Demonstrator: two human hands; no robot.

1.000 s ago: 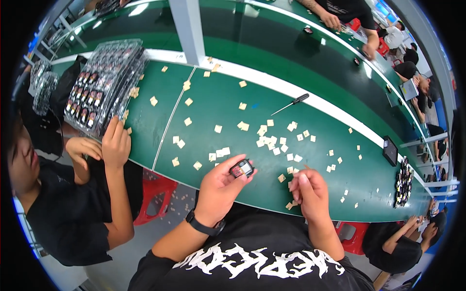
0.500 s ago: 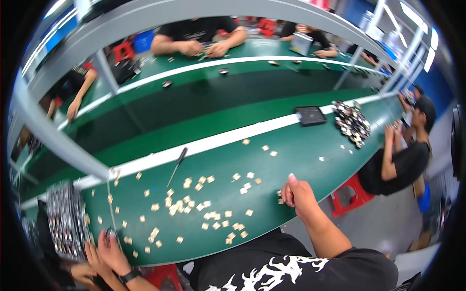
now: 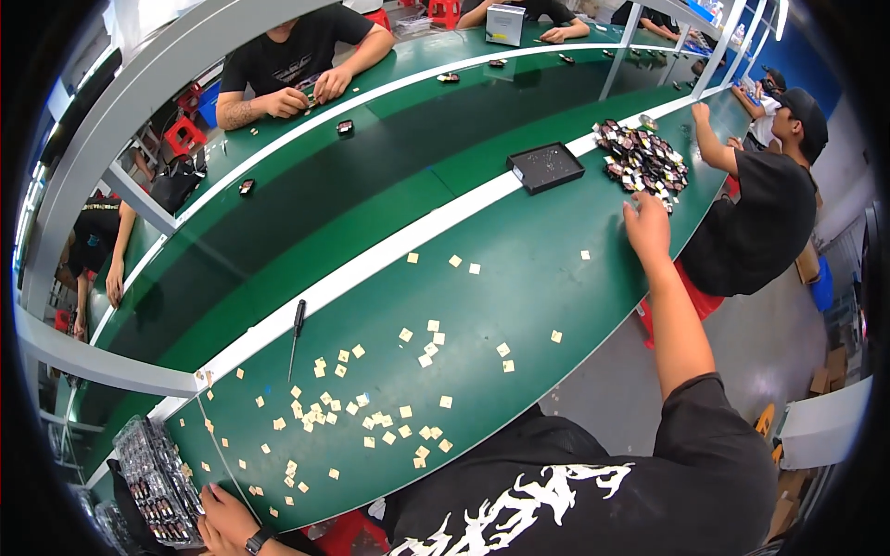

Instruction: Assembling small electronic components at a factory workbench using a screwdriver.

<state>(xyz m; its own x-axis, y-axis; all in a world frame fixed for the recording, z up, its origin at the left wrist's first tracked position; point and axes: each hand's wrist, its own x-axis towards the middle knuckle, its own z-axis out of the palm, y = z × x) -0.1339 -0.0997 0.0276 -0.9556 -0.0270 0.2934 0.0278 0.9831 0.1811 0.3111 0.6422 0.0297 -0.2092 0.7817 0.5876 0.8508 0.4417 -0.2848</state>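
Note:
At the lower left, my left hand (image 3: 229, 519), with a watch on its wrist, is beside a stack of clear plastic trays (image 3: 153, 463) filled with small dark parts. Its fingers are bent, and anything in them is hidden. My right arm stretches out to the far right. There my right hand (image 3: 647, 229) meets the near edge of a heap of small dark parts (image 3: 640, 157), some with pale faces. Its fingers are curled together, and I cannot make out what is between them. Many small cream-coloured square pieces (image 3: 320, 412) lie scattered over the green table between my hands.
A black-handled screwdriver (image 3: 298, 324) lies by the white rail (image 3: 399, 236). A shallow black tray (image 3: 547, 167) sits left of the heap. Beyond the rail, a dark green belt (image 3: 324, 213) carries a few small parts. A co-worker (image 3: 760, 204) sits at right; others work across.
My right hand has moved away and to the right, from above the table's near edge to the heap. My left hand, earlier on a small dark part, is now lower beside the trays. The view has turned.

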